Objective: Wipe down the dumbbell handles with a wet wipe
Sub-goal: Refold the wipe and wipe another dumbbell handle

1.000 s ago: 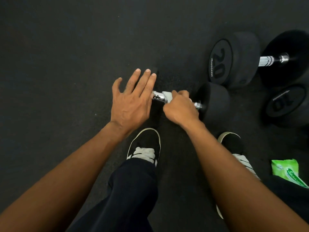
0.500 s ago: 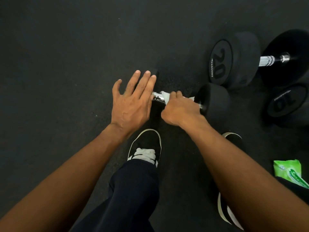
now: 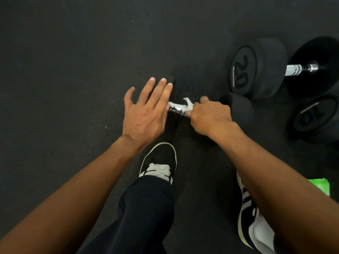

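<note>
STEP: wiping handle | your right hand (image 3: 209, 118) is clamped round the wet wipe (image 3: 189, 105) on the near dumbbell's handle (image 3: 176, 109), centre floor | left hand (image 3: 146, 110) flat, fingers spread, steadying its left head | twist the wipe fully round, reach both collars.

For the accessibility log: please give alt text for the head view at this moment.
The right hand grips a white wet wipe around a chrome dumbbell handle, while the flat, open left hand steadies its end. Dumbbells marked 20 and 10 lie on the black floor nearby.
</note>
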{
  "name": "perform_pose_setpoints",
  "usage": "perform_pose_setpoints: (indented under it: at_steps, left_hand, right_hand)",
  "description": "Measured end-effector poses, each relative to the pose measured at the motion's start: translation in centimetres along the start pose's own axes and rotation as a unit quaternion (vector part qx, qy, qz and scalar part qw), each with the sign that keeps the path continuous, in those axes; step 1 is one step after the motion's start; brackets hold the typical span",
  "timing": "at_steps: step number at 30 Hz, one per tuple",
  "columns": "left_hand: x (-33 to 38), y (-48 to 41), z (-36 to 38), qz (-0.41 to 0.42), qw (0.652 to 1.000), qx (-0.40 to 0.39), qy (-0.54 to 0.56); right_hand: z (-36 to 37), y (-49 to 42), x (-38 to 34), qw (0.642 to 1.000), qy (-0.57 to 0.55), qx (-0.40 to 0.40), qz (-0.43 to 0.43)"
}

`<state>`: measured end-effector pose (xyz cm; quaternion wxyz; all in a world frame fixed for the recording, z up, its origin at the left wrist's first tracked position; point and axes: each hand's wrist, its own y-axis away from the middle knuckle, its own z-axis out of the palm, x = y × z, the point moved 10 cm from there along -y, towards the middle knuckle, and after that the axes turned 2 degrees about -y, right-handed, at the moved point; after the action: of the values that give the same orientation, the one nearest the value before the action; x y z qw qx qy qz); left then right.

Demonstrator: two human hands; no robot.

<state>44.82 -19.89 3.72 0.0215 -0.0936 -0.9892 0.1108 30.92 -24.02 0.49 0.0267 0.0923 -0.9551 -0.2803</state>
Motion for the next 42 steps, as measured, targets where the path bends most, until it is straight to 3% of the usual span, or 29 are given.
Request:
perform_pose_setpoints:
  at_steps: [5,12,16,20,29,34,36,42]
  left_hand:
    - [-0.1,0.0,0.1,-0.005,1.0,-0.002,-0.002]
    - [-0.1,0.0,0.1,-0.006,1.0,-0.004,0.001]
    - [0.0,-0.1,0.0,-0.005,1.0,-0.005,0.002]
    - [-0.1,-0.1,0.0,-0.008,1.0,-0.001,-0.003]
    - [-0.1,-0.1,0.1,-0.011,1.0,-0.002,0.001]
    - [-0.1,0.0,0.2,-0.007,1.0,-0.006,-0.008]
    - [0.0,-0.1,0.3,-0.009,1.0,-0.009,-0.007]
    - [-0.2,0.0,0.2,-0.009,1.0,-0.003,-0.008]
  right_hand:
    - [-0.6,0.9,-1.4,0.989,0.101,0.059,-0.092]
    - [-0.3,-0.7,-0.7,0.98,0.008,-0.01,-0.197]
    - [0.4,-2.5,-0.6,0.983,-0.018,-0.055,-0.173]
    - [0.2,-3.5,-0.3,0.97,-0.141,-0.133,-0.145]
    - [-0.6,-3.7,-0.5,0.964,-0.056,-0.196,-0.169]
    - [1.2,-4.3,0.3,0.948,-0.146,-0.259,-0.116]
    - [1.0,-4.5,0.7,0.955,-0.114,-0.248,-0.118]
    - [-1.5,-5.0,0.3,0.981,0.025,-0.109,-0.157]
